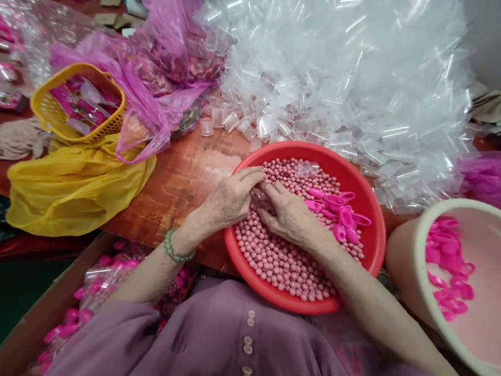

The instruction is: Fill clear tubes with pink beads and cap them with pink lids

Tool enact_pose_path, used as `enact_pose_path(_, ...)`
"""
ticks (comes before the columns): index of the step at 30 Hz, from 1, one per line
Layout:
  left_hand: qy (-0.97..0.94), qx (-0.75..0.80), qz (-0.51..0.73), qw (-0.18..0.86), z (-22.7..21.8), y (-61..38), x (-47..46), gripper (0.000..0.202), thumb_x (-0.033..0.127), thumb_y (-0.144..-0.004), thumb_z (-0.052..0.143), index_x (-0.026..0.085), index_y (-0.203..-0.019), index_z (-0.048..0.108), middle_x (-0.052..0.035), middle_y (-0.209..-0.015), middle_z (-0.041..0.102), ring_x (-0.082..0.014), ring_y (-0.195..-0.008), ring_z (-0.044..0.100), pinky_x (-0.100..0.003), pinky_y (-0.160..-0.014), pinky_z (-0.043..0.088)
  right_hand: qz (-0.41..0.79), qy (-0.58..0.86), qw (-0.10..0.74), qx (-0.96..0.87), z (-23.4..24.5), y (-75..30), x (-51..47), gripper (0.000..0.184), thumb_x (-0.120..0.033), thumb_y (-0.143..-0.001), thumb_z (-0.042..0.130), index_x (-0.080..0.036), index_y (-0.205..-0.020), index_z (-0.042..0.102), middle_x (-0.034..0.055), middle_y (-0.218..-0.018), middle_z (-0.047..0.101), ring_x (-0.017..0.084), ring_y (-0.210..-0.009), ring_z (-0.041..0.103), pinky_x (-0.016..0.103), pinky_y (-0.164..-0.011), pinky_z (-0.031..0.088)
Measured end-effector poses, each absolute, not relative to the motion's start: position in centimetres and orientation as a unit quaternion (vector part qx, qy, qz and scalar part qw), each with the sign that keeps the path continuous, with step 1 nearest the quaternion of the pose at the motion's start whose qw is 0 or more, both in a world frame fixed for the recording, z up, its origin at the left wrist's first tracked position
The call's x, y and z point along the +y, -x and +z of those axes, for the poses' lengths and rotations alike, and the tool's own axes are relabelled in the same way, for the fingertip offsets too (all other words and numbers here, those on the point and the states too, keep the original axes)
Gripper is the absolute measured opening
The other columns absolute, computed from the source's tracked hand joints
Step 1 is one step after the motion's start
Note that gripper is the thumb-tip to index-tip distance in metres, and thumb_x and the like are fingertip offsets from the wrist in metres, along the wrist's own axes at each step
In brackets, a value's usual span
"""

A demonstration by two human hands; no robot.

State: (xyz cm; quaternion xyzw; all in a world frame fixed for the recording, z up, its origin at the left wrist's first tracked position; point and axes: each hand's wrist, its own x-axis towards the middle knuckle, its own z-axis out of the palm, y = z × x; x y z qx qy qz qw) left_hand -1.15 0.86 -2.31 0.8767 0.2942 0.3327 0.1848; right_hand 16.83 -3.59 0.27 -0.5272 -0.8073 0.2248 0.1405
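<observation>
Over the left part of a red basin, my two hands meet. My left hand, with a green bead bracelet at its wrist, curls around a small clear plastic container. From the other side, my right hand presses its bent fingers against the same container. Pink beads fill the basin below, some of them hidden by my hands. On the beads to the right of my right hand lie several bright pink looped plastic pieces. The container's contents are hard to make out between the fingers.
Behind the basin rises a large heap of clear plastic containers. A white tub with more pink pieces stands at the right. To the left are a yellow basket, a yellow cloth and a pink plastic bag.
</observation>
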Motion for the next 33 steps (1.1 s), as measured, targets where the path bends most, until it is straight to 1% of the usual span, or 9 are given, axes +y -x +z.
enact_pose_path(4, -0.871, 0.312, 0.328, 0.190, -2.8, 1.1, 0.9, 0.051, 0.000, -0.076, 0.037, 0.009, -0.120, 0.060, -0.0155, -0.127, 0.065, -0.0215, -0.123, 0.059, -0.040, -0.106, 0.049, 0.211, 0.513, 0.074, -0.829, 0.4, -17.0, -4.4, 0.024, -0.021, -0.086, 0.049, -0.015, -0.107, 0.056, 0.0110, -0.097, 0.066, 0.021, -0.086, 0.061, 0.029, -0.077, 0.043)
enact_pose_path(7, -0.880, 0.295, 0.324, 0.185, -2.6, 1.0, 0.8, 0.043, 0.001, -0.077, 0.038, 0.006, -0.112, 0.064, -0.0167, -0.119, 0.068, -0.0225, -0.115, 0.063, -0.038, -0.100, 0.052, 0.201, 0.515, -0.019, -0.833, 1.0, -17.8, -4.4, 0.018, -0.021, -0.081, 0.052, -0.016, -0.097, 0.058, 0.0079, -0.082, 0.068, 0.019, -0.071, 0.059, 0.028, -0.065, 0.037)
enact_pose_path(9, -0.897, 0.275, 0.296, 0.180, -2.1, 1.0, 0.4, 0.038, 0.002, -0.078, 0.041, 0.008, -0.106, 0.066, -0.0154, -0.113, 0.070, -0.0227, -0.107, 0.065, -0.037, -0.096, 0.053, 0.189, 0.518, -0.085, -0.830, 1.6, -18.1, -4.1, 0.025, -0.020, -0.076, 0.053, -0.016, -0.100, 0.060, 0.0079, -0.078, 0.069, 0.019, -0.067, 0.059, 0.028, -0.061, 0.032)
enact_pose_path(13, -0.935, 0.234, 0.191, 0.186, -0.5, 1.0, -1.0, 0.026, 0.010, -0.083, 0.047, 0.013, -0.101, 0.067, -0.0105, -0.100, 0.070, -0.0220, -0.095, 0.063, -0.037, -0.088, 0.052, 0.223, 0.508, -0.164, -0.816, 2.4, -18.3, -2.7, 0.047, -0.024, -0.073, 0.057, -0.017, -0.120, 0.060, 0.0081, -0.085, 0.073, 0.020, -0.070, 0.062, 0.028, -0.060, 0.033)
enact_pose_path(16, -0.948, 0.223, 0.125, 0.191, 0.3, 0.9, -2.0, 0.020, 0.023, -0.087, 0.054, 0.013, -0.097, 0.067, -0.0111, -0.096, 0.066, -0.0232, -0.091, 0.060, -0.037, -0.082, 0.050, 0.289, 0.498, -0.206, -0.791, 2.7, -18.6, -1.4, 0.038, -0.032, -0.074, 0.060, -0.018, -0.109, 0.068, 0.0069, -0.084, 0.073, 0.019, -0.070, 0.062, 0.027, -0.059, 0.036)
enact_pose_path(20, -0.949, 0.239, 0.087, 0.188, 0.5, -0.2, -2.8, 0.027, 0.035, -0.088, 0.061, 0.012, -0.101, 0.066, -0.0116, -0.102, 0.063, -0.0243, -0.096, 0.059, -0.037, -0.085, 0.049, 0.361, 0.510, -0.205, -0.753, 2.6, -19.3, -0.4, 0.025, -0.030, -0.075, 0.057, -0.018, -0.092, 0.071, 0.0035, -0.072, 0.070, 0.017, -0.063, 0.059, 0.026, -0.056, 0.037)
enact_pose_path(26, -0.926, 0.295, 0.080, 0.222, -0.3, -2.3, -2.2, 0.027, 0.037, -0.085, 0.066, 0.012, -0.096, 0.064, -0.0107, -0.100, 0.063, -0.0243, -0.094, 0.061, -0.035, -0.081, 0.049, 0.440, 0.514, -0.148, -0.721, 1.9, -20.0, -0.1, 0.016, -0.026, -0.074, 0.056, -0.018, -0.069, 0.068, 0.0007, -0.061, 0.060, 0.014, -0.057, 0.051, 0.026, -0.055, 0.037)
enact_pose_path(29, -0.913, 0.294, 0.099, 0.265, -0.8, -2.7, -1.6, 0.021, 0.034, -0.086, 0.064, 0.014, -0.091, 0.062, -0.0071, -0.090, 0.065, -0.0212, -0.086, 0.061, -0.033, -0.077, 0.048, 0.463, 0.510, -0.120, -0.715, 1.7, -20.6, 0.1, 0.024, -0.033, -0.078, 0.054, -0.018, -0.061, 0.065, -0.0011, -0.054, 0.052, 0.011, -0.052, 0.043, 0.025, -0.053, 0.035)
enact_pose_path(33, -0.898, 0.291, 0.111, 0.310, -1.0, -2.7, -1.0, 0.012, 0.026, -0.088, 0.060, 0.015, -0.082, 0.058, -0.0034, -0.078, 0.064, -0.0177, -0.074, 0.059, -0.031, -0.070, 0.046, 0.482, 0.505, -0.095, -0.710, 1.7, -21.5, 0.0, 0.043, -0.052, -0.082, 0.051, -0.017, -0.060, 0.063, -0.0023, -0.053, 0.049, 0.010, -0.051, 0.039, 0.025, -0.052, 0.032)
